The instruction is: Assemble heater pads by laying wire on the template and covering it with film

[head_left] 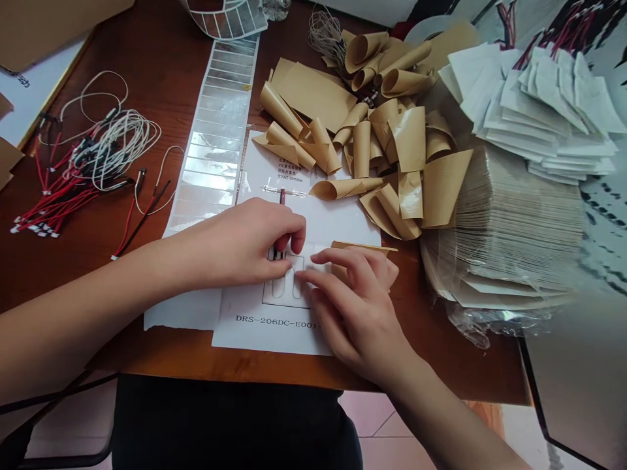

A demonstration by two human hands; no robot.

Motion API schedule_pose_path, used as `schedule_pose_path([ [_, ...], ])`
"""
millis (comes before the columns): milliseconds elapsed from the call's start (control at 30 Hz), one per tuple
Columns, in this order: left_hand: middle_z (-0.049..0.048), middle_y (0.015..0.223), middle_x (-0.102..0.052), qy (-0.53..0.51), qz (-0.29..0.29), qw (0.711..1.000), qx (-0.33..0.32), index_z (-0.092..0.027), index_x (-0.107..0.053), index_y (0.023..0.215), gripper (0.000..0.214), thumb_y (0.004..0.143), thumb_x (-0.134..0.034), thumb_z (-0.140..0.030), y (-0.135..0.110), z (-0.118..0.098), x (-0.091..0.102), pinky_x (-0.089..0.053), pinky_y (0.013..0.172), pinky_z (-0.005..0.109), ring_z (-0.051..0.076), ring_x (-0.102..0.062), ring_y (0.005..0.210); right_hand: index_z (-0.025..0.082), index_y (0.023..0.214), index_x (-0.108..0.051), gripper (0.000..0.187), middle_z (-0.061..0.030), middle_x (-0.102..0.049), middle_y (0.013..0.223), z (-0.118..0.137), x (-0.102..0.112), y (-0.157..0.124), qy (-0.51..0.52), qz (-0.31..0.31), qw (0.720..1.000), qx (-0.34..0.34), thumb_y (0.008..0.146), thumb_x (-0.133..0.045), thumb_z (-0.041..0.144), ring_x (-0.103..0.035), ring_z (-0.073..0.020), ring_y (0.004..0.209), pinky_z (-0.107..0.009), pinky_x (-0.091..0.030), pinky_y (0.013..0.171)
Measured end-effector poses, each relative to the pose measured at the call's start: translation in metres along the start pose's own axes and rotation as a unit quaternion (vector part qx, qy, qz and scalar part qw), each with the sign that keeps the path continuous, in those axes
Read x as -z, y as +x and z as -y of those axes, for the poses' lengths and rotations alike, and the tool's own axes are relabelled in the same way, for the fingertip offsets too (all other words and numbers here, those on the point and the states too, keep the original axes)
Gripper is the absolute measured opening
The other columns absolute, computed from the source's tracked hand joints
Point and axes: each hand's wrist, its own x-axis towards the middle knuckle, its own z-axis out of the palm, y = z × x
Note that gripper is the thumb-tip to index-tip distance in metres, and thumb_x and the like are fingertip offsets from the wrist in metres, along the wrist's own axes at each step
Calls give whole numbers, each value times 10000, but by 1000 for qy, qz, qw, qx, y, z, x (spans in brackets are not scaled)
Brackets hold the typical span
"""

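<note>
Red-and-black wire lead (281, 219) runs down the middle of the head view, its sensor end in a thin transparent sleeve (284, 190) lying crosswise on a printed white sheet (274, 173). Lower down, the lead passes under the left hand (238, 245), whose fingers curl down around it at the top of a white rounded-slot patch (289, 284). Those fingers are bent and close together, but whether they pinch the lead or only press on it is hidden. The right hand (355, 310) comes in from the other side with its fingers nearly straight and slightly spread, their tips resting on the patch and holding nothing that shows. A curled kraft paper strip (343, 261) sits just under those fingers.

Both hands work over a template sheet printed "DRS-206DC-E001" (269, 333) on a wooden table (161, 59). Left of them lies a tangle of red and white wire leads (93, 160), with a long strip of silver labels (213, 124) nearby. Above and to the right are heaped curled kraft backing pieces (377, 124), a tall stack of film-wrapped sheets (509, 222) and loose white sheets (539, 108).
</note>
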Motion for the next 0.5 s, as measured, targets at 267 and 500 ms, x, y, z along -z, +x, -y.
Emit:
schedule_pose_path([
  [267,-18,811,-633,0,10,999,36,-210,-642,943,151,797,-660,-248,0,-2,0,-389,643,267,144,-568,730,187,1189,-663,248,-116,-641,1249,1,-1,1,-23,25,999,20,996,-521,122,-496,-280,1147,-450,-321,929],
  [500,-18,816,-631,-1,17,999,40,-208,-643,955,164,800,-672,-253,1,-2,0,-391,639,264,141,-567,731,190,1182,-658,236,-115,-645,1232,2,-2,1,-25,25,999,3,1004,-513,135,-503,-272,1126,-442,-331,917],
])
